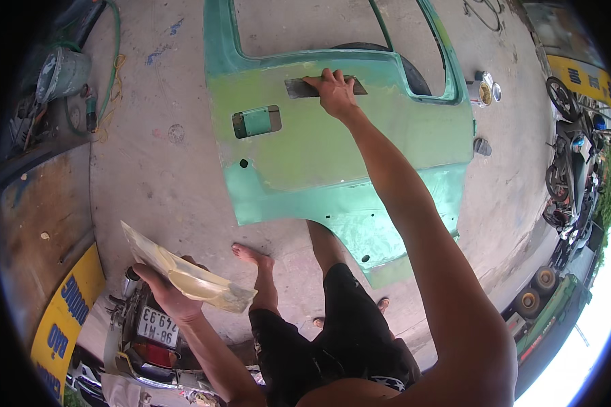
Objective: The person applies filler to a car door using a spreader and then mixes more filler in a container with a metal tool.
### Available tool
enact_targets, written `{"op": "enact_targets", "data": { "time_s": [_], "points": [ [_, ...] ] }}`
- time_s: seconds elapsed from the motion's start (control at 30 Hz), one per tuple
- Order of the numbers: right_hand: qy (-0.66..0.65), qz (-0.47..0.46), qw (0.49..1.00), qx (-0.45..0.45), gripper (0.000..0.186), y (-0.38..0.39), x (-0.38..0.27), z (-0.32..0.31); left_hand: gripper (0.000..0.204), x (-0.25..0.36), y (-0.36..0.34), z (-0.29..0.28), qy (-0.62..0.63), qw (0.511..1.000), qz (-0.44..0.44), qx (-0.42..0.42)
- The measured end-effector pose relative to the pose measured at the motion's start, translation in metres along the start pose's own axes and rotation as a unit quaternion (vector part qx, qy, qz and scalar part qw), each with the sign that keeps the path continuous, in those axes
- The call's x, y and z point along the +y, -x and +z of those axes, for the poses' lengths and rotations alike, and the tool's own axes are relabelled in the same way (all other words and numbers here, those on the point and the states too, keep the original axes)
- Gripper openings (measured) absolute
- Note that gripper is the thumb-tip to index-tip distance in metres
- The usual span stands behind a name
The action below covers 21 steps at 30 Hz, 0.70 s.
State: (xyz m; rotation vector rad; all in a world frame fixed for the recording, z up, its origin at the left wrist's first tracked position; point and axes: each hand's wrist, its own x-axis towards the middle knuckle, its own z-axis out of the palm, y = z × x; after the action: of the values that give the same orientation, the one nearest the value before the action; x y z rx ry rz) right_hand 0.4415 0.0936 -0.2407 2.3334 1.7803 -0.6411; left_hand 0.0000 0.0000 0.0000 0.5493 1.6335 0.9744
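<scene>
Paste (295, 149) seemingly covers the middle of the green panel (343, 156) before us, its lower strip (292, 207) left uncoated, our right hand (337, 93) gripping a dark scraper (300, 89) against it, our left hand (170, 296) a paste-smeared sheet (195, 279).

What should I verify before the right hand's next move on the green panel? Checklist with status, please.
1. Right hand on the dark blade: ok, fingers spread over it.
2. Blade lying flat along its whole edge on the green panel: cannot tell, the hand covers its middle.
3. Blade off the rectangular cutout: ok, the cutout sits apart, nearer the person and to the left.
4. Left hand holding the pale board: ok.
5. Cream paste on the board: ok, some is there.
6. Right foot clear of the panel: cannot tell, the panel hides it.
</scene>
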Motion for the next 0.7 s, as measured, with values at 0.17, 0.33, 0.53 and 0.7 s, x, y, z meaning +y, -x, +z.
{"op": "enact_targets", "data": {
  "time_s": [0.17,0.33,0.53,0.7],
  "points": [
    [0.027,0.011,0.997,0.068,0.058,-0.097,0.019,0.042,0.063,-0.102,-0.066,-0.019,-0.051,0.991,-0.006,-0.127],
    [-0.001,0.013,1.000,0.007,0.065,-0.115,0.020,0.066,0.056,-0.115,-0.062,-0.036,0.072,0.964,-0.161,-0.200],
    [-0.039,-0.068,0.997,-0.012,0.049,-0.127,0.036,0.077,0.072,-0.123,-0.066,-0.019,0.028,0.969,-0.214,-0.118],
    [-0.031,0.001,0.995,-0.092,0.055,-0.043,0.008,0.049,0.071,-0.106,-0.070,-0.014,0.003,0.973,-0.177,-0.149]
  ]
}}
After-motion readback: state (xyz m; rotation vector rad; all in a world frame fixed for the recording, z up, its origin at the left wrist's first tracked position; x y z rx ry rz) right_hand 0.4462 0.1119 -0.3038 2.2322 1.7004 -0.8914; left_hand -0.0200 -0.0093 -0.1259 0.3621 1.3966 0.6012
